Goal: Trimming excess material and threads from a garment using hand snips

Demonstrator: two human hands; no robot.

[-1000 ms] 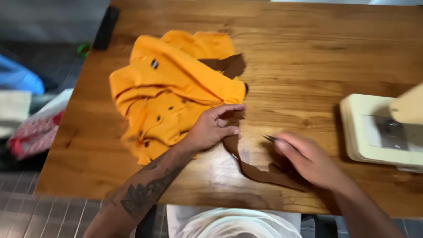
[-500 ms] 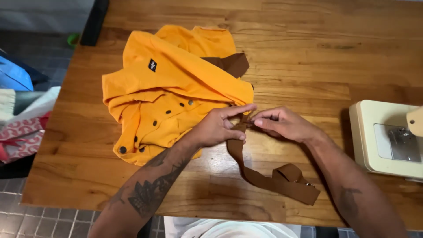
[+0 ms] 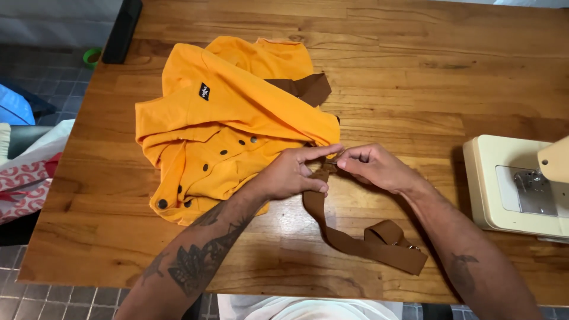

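In the head view, an orange garment (image 3: 225, 124) with dark buttons lies crumpled on the wooden counter (image 3: 415, 77). A brown strap (image 3: 349, 234) comes out from its edge and runs toward the near side of the counter. The left hand (image 3: 293, 175) has its grip pinching the strap beside the garment edge. The right hand (image 3: 373, 166) pinches at the same spot with its fingertips, touching the left. A cream sewing machine (image 3: 515, 186) stands at the right.

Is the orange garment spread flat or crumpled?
Crumpled: the orange garment lies bunched in overlapping folds on the wooden table.
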